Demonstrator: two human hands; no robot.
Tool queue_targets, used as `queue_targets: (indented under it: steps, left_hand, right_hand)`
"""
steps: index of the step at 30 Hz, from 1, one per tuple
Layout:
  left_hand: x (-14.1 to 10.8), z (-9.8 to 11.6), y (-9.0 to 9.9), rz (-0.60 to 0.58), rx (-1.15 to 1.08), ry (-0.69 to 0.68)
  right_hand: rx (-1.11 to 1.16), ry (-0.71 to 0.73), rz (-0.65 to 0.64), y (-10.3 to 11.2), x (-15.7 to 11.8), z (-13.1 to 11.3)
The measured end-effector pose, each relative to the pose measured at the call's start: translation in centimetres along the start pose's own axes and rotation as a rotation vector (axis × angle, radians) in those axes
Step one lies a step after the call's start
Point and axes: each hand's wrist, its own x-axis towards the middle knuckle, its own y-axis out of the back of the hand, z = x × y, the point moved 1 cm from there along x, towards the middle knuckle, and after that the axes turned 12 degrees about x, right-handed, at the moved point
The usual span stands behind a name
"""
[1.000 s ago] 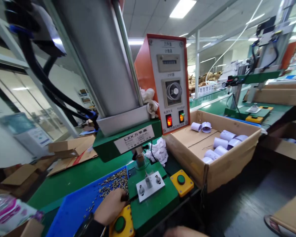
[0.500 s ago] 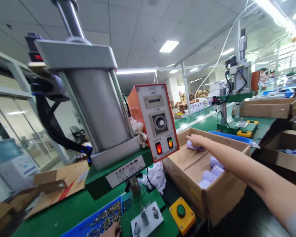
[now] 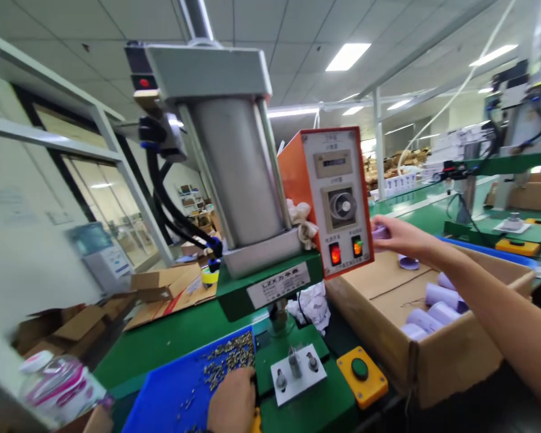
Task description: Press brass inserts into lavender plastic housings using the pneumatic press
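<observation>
My right hand (image 3: 393,234) is raised over the cardboard box (image 3: 462,361), beside the orange control box. It grips a light purple plastic cylinder (image 3: 380,233), partly hidden by the fingers. My left hand (image 3: 233,400) is low at the right side of a blue tray (image 3: 162,385) of small brass-coloured metal parts (image 3: 228,361). Its back faces me and its fingers are hidden, so what they hold does not show. To its right, a metal fixture plate (image 3: 298,374) with upright pins sits on the green press base (image 3: 324,409).
The press cylinder (image 3: 237,174) and orange control box (image 3: 340,198) rise in the middle. A yellow box with a green button (image 3: 362,376) stands right of the fixture. Several purple cylinders (image 3: 442,297) lie in the cardboard box. A plastic bottle (image 3: 61,388) is at lower left.
My right hand has lifted from inside the cardboard box with a purple cylinder. My left hand shows more fully by the tray. The view has swung left and down.
</observation>
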Motion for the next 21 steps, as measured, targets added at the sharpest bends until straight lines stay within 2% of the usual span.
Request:
queue_targets:
  steps: [1,3,4,5,7,9,11,14,18,21]
  left_hand:
    - [-0.1,0.1,-0.1,0.008,0.004,0.001]
    - [-0.3,0.1,-0.3,0.018,0.009,0.012]
    - [-0.3,0.1,-0.3,0.021,0.008,0.014]
    - [-0.4,0.1,-0.4,0.023,0.005,0.011]
    - [-0.5,0.1,-0.5,0.029,0.002,-0.002]
    - [-0.6,-0.1,-0.7,0.035,0.001,-0.011]
    - [-0.7,-0.2,-0.8,0.042,0.001,-0.011]
    - [-0.9,-0.3,-1.0,0.042,-0.009,0.008]
    - [-1.1,-0.1,-1.0,0.054,-0.031,0.025]
    - [-1.1,0.1,-1.0,0.062,-0.04,0.026]
  right_hand:
    - [0.084,0.005,-0.031,-0.7,-1.9,-1.2]
    - [0.411,-0.024,-0.009,-3.1,-6.7,-3.4]
    - [0.53,-0.095,0.008,-4.9,-9.2,-4.3]
    - [0.637,-0.186,-0.013,-7.0,-11.7,-5.0]
    - [0.775,-0.278,-0.074,-11.3,-15.3,-5.9]
    - [0.799,-0.291,-0.132,-14.7,-16.8,-6.1]
    - [0.719,-0.229,-0.17,-16.4,-16.8,-6.0]
    - [0.523,-0.138,-0.216,-16.1,-15.9,-5.3]
    - [0.324,-0.186,-0.292,-13.6,-15.7,-4.1]
    - [0.319,-0.222,-0.387,-12.4,-15.6,-3.5]
